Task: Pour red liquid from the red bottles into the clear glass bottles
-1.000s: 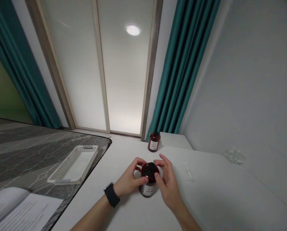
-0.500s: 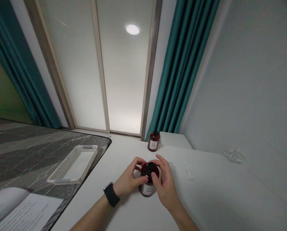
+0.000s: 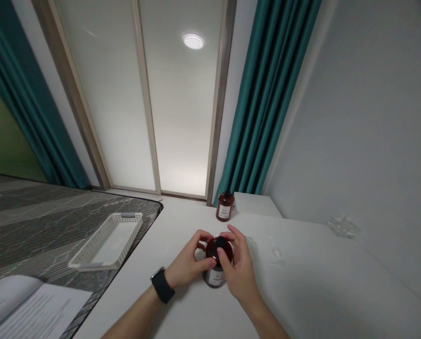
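A dark brown bottle with a white label and a black cap stands upright on the white table in front of me. My left hand is wrapped around its left side, thumb across the front of the shoulder and fingers behind. On the right, my right hand curves about the top, its thumb against the base of the cap and its fingers at the far side. Part of the bottle's shoulder is hidden by my hands. A second brown bottle of the same look stands farther back.
On the white table, thin clear plastic lies to the right, with crumpled clear plastic near the wall. To the left, a white basket and an open book rest on a dark striped surface.
My right thumb has shifted up and left onto the base of the cap. My left hand keeps its hold, and the bottle stays in place.
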### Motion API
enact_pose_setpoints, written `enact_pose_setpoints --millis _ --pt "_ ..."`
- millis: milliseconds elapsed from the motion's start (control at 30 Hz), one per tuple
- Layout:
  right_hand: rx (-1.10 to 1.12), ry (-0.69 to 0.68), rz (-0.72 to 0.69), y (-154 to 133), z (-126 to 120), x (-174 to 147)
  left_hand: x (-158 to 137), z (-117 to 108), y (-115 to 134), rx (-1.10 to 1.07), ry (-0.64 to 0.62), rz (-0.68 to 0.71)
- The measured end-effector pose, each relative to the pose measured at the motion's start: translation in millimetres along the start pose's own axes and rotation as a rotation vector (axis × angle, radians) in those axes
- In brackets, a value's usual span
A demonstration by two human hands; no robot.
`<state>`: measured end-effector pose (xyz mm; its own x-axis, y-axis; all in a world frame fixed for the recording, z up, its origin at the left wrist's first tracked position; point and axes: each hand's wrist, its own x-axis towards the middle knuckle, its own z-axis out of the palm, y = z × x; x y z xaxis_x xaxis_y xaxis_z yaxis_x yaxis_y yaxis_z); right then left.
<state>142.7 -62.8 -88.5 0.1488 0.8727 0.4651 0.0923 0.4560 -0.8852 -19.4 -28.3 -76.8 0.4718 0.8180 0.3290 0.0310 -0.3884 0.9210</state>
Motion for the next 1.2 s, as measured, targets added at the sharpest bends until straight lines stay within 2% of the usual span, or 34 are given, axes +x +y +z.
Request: enact_pose_setpoints --millis 200,367,433,600,800,1000,1200 --pt "0.097 0.069 0.01 -6.7 -6.8 3.6 -0.1 0.4 0.9 -0.01 0.005 -0.006" --pt "0.023 0.171 -0.011 -1.1 -16.1 6.4 0.1 0.2 1.4 -0.008 -0.007 0.004" --pt "-0.022 0.149 -0.059 0.6 -17.5 6.6 0.0 0.2 0.9 -0.006 -0.009 -0.001" --pt "-0.125 -0.039 -0.214 -2.2 -18.1 6.2 -0.5 0.4 -1.4 -0.006 -0.009 -0.008" --pt "-0.134 -0.063 -0.234 -2.6 -20.1 5.2 -0.3 0.1 -0.9 0.011 -0.007 -0.002" --pt "-0.148 0.089 -0.217 -5.4 -32.6 5.0 -0.8 -0.1 1.9 0.027 -0.009 -0.003" --pt "-0.225 0.16 -0.179 -4.3 -56.8 9.9 -1.2 -0.2 1.3 0.039 -0.009 0.009"
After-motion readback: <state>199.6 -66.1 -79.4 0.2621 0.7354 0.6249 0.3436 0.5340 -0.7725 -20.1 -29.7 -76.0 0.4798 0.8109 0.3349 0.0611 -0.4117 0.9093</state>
